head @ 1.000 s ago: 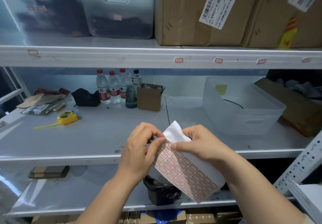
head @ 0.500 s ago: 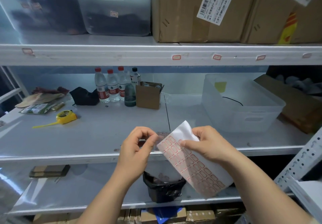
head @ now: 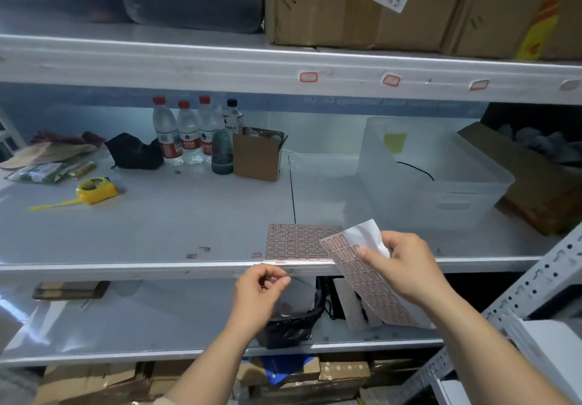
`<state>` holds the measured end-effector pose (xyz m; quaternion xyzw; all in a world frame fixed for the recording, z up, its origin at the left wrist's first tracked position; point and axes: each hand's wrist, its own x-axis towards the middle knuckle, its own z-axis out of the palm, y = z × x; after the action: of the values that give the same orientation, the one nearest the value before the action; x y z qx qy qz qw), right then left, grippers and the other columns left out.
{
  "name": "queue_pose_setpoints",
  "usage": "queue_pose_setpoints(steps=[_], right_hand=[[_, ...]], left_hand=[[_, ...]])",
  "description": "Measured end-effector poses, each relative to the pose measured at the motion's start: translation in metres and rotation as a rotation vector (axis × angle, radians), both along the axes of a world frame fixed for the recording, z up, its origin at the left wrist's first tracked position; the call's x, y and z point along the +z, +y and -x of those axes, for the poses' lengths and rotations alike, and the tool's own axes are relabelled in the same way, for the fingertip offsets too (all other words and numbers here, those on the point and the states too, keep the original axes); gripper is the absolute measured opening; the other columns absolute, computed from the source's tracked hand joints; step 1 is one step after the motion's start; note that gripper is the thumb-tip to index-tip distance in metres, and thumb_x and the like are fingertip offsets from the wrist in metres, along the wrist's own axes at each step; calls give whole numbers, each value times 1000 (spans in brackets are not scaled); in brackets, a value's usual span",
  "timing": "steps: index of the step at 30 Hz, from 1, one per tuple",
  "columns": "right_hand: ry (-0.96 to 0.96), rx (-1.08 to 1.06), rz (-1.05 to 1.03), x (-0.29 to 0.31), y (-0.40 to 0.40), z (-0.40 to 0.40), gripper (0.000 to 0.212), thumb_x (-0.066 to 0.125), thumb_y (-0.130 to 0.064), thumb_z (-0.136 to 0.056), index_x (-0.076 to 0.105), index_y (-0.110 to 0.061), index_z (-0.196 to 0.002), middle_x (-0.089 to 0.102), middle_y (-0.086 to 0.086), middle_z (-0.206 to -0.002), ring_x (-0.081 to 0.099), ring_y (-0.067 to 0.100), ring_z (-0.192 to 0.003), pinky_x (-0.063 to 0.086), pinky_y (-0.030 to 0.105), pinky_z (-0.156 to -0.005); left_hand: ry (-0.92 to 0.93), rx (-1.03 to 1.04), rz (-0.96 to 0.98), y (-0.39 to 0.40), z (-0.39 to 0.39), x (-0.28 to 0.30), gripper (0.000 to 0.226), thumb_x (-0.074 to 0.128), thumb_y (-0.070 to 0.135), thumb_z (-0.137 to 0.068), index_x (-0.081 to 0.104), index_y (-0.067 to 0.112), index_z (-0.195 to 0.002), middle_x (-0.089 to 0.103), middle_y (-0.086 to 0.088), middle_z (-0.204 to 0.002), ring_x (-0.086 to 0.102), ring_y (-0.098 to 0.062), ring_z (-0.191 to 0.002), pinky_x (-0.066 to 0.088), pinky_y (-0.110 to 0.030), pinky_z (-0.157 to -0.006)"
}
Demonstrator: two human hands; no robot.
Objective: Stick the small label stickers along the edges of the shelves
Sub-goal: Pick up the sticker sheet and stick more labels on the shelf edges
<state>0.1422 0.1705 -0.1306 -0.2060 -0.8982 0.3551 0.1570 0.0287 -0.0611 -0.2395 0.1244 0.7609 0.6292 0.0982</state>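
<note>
My right hand (head: 406,266) grips a sticker sheet (head: 368,281) covered in small red-bordered labels; its top corner is folded back white. My left hand (head: 259,291) pinches one small label sticker (head: 287,275) between thumb and forefinger, right at the front edge of the middle shelf (head: 126,270). A second sheet of labels (head: 299,242) lies flat on the middle shelf just behind that edge. The upper shelf edge (head: 189,67) carries several stuck labels, among them one (head: 308,77) near the middle. A few loose labels (head: 192,256) lie on the middle shelf.
On the middle shelf stand water bottles (head: 185,136), a small open carton (head: 256,155), a yellow tape measure (head: 94,187) and a clear plastic bin (head: 441,203). Cardboard boxes (head: 346,4) fill the upper shelf. A black container (head: 293,322) sits on the lower shelf.
My left hand has pulled away from the sheet with a label and dropped to the middle shelf's front edge. The view has moved closer and down, and my right hand has shifted right.
</note>
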Motion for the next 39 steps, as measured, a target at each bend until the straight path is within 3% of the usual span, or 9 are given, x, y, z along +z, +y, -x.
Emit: queue_pose_setpoints(steps=[3, 7, 10, 16, 21, 26, 29, 31, 39], right_hand=[[1, 30, -60, -8, 2, 2, 28, 75, -39, -87, 73, -13, -77, 64, 9, -62, 46, 16, -57, 35, 33, -57], [-12, 89, -116, -17, 2, 5, 22, 75, -39, -87, 72, -23, -73, 62, -6, -55, 50, 8, -53, 38, 30, -55], [2, 106, -119, -25, 4, 8, 26, 76, -40, -86, 70, -20, -70, 58, -6, -52, 45, 5, -49, 36, 29, -52], [-6, 144, -106, -35, 8, 13, 27, 77, -43, -85, 66, -30, -63, 61, -13, -54, 47, 5, -48, 36, 29, -52], [34, 166, -100, -36, 13, 16, 25, 78, -40, -85, 65, -44, -64, 59, -17, -54, 48, 5, -50, 35, 28, -51], [59, 180, -88, -41, 14, 17, 27, 78, -39, -85, 63, -42, -62, 62, -22, -57, 50, 4, -51, 40, 30, -53], [68, 183, -87, -43, 14, 19, 19, 78, -39, -85, 69, -39, -69, 65, -15, -58, 53, 6, -54, 44, 32, -56], [65, 187, -88, -44, 11, 20, 14, 78, -39, -85, 74, -30, -75, 69, -9, -62, 61, 17, -61, 50, 35, -58], [63, 203, -102, -47, 5, 26, 18, 78, -37, -85, 74, -22, -76, 68, 1, -62, 63, 27, -65, 51, 38, -60]], left_hand=[[-32, 54, 21, 8, 6, -19, 12, 80, 6, -85, 76, 17, -84, 62, 1, -73, 52, -9, -64, 49, -13, -60], [-37, 133, 72, 11, 12, -44, 15, 84, 12, -83, 76, 25, -80, 66, 0, -74, 54, -9, -64, 50, -20, -64], [-32, 179, 96, 10, 15, -56, 15, 85, 15, -82, 76, 28, -78, 71, -4, -79, 58, -11, -66, 53, -25, -66], [-43, 246, 68, 22, 20, -64, 16, 86, 15, -80, 76, 27, -77, 73, -4, -80, 58, -9, -65, 49, -9, -58], [-62, 292, 8, 32, 22, -69, 13, 87, 16, -79, 77, 25, -78, 74, -2, -77, 60, -9, -66, 51, -11, -59], [-29, 338, -6, 35, 22, -76, 12, 87, 18, -80, 77, 25, -78, 75, -2, -77, 64, -11, -67, 52, -12, -61], [-29, 374, -28, 38, 23, -78, 13, 88, 18, -79, 77, 26, -77, 75, -3, -77, 61, -8, -64, 51, -11, -61], [-22, 399, -31, 41, 24, -80, 15, 88, 20, -78, 76, 28, -76, 74, -1, -76, 59, -6, -62, 50, -10, -60], [-22, 460, -5, 46, 26, -83, 21, 90, 26, -75, 73, 35, -69, 73, 7, -76, 65, -9, -66, 49, -9, -60]])
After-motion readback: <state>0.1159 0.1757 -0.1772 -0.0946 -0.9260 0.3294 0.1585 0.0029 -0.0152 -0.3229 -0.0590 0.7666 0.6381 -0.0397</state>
